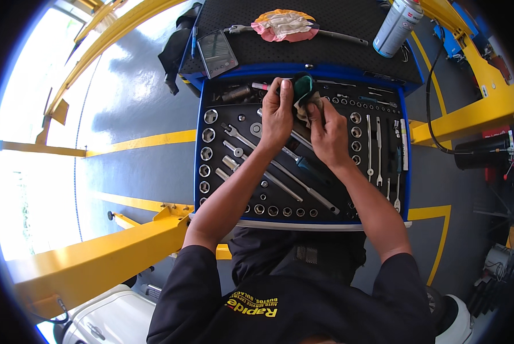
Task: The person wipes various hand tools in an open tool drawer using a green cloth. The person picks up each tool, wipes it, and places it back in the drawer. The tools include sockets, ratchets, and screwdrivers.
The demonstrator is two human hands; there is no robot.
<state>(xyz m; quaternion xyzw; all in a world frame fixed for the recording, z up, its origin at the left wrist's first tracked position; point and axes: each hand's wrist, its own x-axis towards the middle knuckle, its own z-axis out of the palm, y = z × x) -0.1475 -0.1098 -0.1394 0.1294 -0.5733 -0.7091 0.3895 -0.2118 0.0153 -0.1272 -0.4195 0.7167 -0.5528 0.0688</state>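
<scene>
Above an open tool drawer [383, 221], my two hands come close together. My left hand [278, 117] is closed with its thumb up, gripping the edge of a rag [304, 86] that looks dark green on one part and tan on another. The tan part is pinched by my right hand [328, 131], its fingers curled. Whether something is wrapped inside the rag cannot be seen. Beneath my hands, ratchets and bars lie in black foam, among them a long ratchet handle [308, 186]. Rows of sockets [206, 153] line the drawer's left and front sides.
On the cabinet's black top [331, 57] sit a crumpled multicoloured cloth [284, 26] over a long bar, a spray can [397, 28] and a clear-faced case [217, 54]. Yellow lift arms [114, 252] flank me at left and right. White car bodywork [111, 318] shows behind.
</scene>
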